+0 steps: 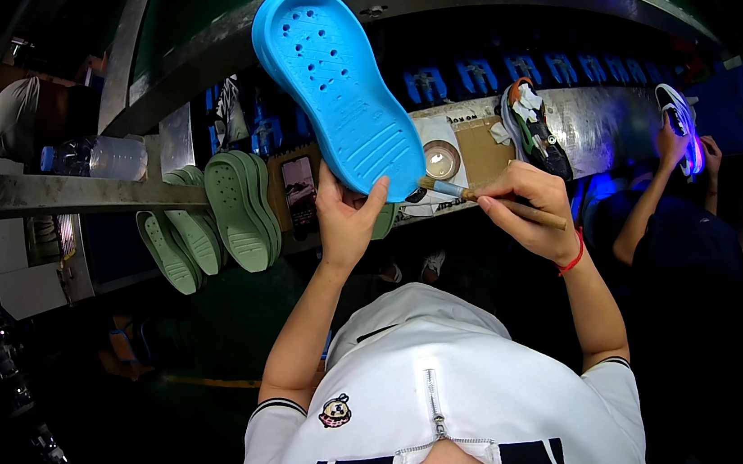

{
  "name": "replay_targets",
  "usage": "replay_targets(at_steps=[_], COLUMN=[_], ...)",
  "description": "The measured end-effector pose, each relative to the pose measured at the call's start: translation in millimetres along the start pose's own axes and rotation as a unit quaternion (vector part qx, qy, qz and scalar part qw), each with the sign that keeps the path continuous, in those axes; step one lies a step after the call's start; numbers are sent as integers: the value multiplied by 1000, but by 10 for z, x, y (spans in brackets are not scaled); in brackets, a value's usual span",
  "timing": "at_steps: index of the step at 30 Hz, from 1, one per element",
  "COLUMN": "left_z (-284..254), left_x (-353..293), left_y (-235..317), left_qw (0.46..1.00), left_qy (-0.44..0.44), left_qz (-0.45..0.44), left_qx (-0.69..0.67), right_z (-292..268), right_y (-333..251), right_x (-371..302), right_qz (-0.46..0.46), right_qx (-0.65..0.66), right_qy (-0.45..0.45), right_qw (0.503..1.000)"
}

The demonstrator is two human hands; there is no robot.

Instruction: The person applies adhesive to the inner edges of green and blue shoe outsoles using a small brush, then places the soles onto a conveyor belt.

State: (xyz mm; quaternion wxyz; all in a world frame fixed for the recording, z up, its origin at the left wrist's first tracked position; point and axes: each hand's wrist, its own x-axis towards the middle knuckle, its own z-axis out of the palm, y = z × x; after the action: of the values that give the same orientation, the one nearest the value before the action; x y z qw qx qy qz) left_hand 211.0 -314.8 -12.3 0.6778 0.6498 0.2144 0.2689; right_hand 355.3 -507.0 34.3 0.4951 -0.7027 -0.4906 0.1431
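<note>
A bright blue shoe sole [336,92], dotted with small holes at its far end and ribbed at the near end, is raised above the bench. My left hand [350,221] grips its near end, thumb on the upper face. Between the fingers of my right hand [532,213] is a wooden-handled brush [457,190]. Its bristle tip meets the sole's near right edge or lies just beside it. Behind the brush, a small round bowl [441,160] with pale contents sits on the bench.
Several green soles [242,214] lean at the left, near a phone [300,190] and a plastic bottle [108,157]. A dark patterned shoe [535,127] rests on the metal bench [618,127]. At the right, another person's hands [673,144] hold a shoe [683,124]. A metal frame [194,68] rises at the left.
</note>
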Motion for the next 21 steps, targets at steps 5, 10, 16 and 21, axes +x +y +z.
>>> replay_targets(at_steps=[5, 10, 16, 21], left_z=[10, 29, 41, 52], left_x=[14, 26, 35, 52], left_y=[-12, -8, -1, 13], left_qw=[1000, 1000, 1000, 1000], left_qy=[1, -2, -6, -14], left_qz=[1, 1, 8, 5], left_qx=[-5, -15, -13, -12], right_z=[49, 127, 14, -34], right_y=[0, -13, -15, 24], right_x=[3, -25, -33, -21], right_qz=[-16, -22, -35, -22], right_qx=[16, 30, -18, -5], right_qy=[-15, -2, -9, 14], right_qw=[1000, 999, 999, 1000])
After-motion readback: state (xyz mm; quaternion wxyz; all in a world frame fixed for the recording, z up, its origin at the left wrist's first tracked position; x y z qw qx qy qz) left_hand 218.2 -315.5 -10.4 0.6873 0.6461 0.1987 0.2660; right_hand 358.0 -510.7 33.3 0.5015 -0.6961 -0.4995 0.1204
